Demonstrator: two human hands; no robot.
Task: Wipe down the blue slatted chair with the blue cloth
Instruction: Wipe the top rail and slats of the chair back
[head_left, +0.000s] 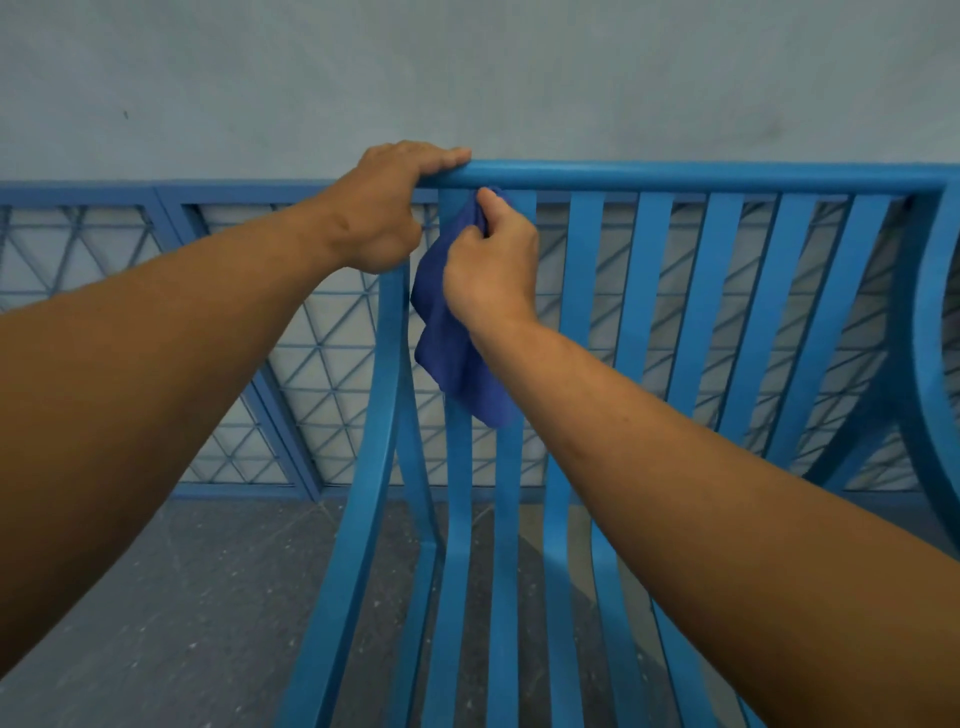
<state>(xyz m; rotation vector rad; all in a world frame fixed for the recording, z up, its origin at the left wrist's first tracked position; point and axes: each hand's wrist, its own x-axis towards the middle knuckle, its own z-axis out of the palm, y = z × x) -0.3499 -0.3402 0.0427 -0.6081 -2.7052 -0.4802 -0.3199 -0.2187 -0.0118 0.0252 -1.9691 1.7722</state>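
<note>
- Head view: the blue slatted chair (587, 322) fills the centre and right of the frame, seen from the front and above, with its top rail running across and its slats curving down toward the seat.
- Head view: the left hand (387, 208) is clamped over the left end of the top rail, fingers over the top, apparently steadying the chair.
- Head view: the right hand (491, 265) grips the bunched blue cloth (457, 332) against the upper ends of the leftmost slats, just below the rail. The rest of the cloth hangs loose below the hand.
- Head view: the hands are near each other but not touching.
- Step in hand, as judged: wiping the slats of the backrest, starting at the left side near the top.
- Next move, as judged: draw the cloth down along the slat with firm contact, then shift right to the next slat. The loose tail may snag in the gaps between slats.
- Head view: a blue mesh fence (156, 249) and a grey floor (208, 597) lie behind the chair.
</note>
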